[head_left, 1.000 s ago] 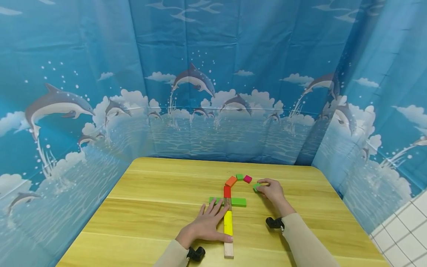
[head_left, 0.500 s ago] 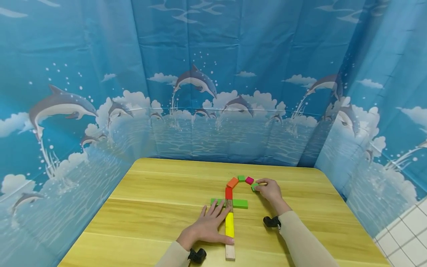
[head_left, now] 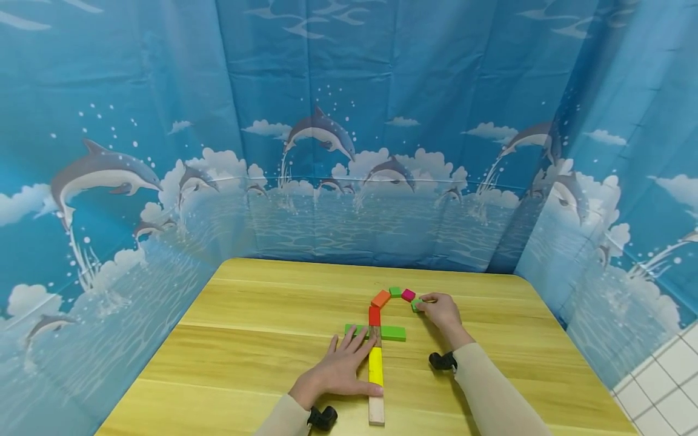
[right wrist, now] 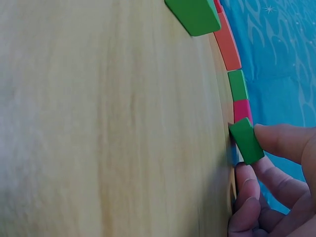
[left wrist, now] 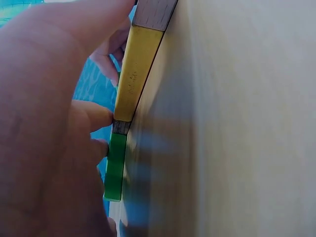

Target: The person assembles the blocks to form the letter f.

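Nothing much has moved; your right hand (head_left: 443, 312) still pinches the small green block (right wrist: 245, 140) beside the pink block (head_left: 408, 295). It looks light and hard, so hold its sides. Your left hand (head_left: 340, 369) lies spread flat by the yellow block (head_left: 374, 366).

— What lies under everything?
— A yellow wooden table with plank seams (head_left: 262, 339), filling the lower middle of the head view.
— And behind it?
— A blue plastic curtain printed with clouds and waves (head_left: 349, 72), hung around three sides. A grey leaping dolphin (head_left: 322, 130) sits at upper centre.
— Anything at the edges?
— White square tiles with dark joints (head_left: 660, 387), lower right corner.
— Any loose pieces?
— Just right of centre on the table, a flat orange rectangular block (head_left: 380, 298), a small green square block (head_left: 395, 292) and a magenta square block (head_left: 408, 295) form an arc.
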`<state>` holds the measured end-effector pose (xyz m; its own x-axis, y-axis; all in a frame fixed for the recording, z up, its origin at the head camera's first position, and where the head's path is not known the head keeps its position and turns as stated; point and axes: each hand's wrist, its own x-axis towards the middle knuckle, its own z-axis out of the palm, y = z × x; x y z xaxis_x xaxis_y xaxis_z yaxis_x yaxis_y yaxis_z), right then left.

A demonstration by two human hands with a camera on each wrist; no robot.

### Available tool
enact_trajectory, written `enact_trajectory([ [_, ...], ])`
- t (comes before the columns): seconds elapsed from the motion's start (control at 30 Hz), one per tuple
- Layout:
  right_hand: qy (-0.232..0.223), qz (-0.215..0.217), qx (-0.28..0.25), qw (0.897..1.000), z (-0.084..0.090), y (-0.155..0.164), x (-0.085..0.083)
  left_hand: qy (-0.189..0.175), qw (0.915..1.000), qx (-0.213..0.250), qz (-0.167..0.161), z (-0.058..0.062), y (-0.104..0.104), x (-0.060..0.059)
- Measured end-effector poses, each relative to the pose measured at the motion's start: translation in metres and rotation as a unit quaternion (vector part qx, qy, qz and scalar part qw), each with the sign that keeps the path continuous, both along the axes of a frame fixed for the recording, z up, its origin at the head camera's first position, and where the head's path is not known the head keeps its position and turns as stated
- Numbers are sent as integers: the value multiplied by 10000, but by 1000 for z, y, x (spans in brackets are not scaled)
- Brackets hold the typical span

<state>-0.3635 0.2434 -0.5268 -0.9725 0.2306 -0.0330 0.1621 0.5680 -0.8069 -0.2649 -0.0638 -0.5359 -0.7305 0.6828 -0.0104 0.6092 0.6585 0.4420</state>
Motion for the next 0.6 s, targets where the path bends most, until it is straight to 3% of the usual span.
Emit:
enact_trajectory([
  [0.6,-164,86,118,9998,1,-1,-1,351,9990,224,190,1,3,-2],
])
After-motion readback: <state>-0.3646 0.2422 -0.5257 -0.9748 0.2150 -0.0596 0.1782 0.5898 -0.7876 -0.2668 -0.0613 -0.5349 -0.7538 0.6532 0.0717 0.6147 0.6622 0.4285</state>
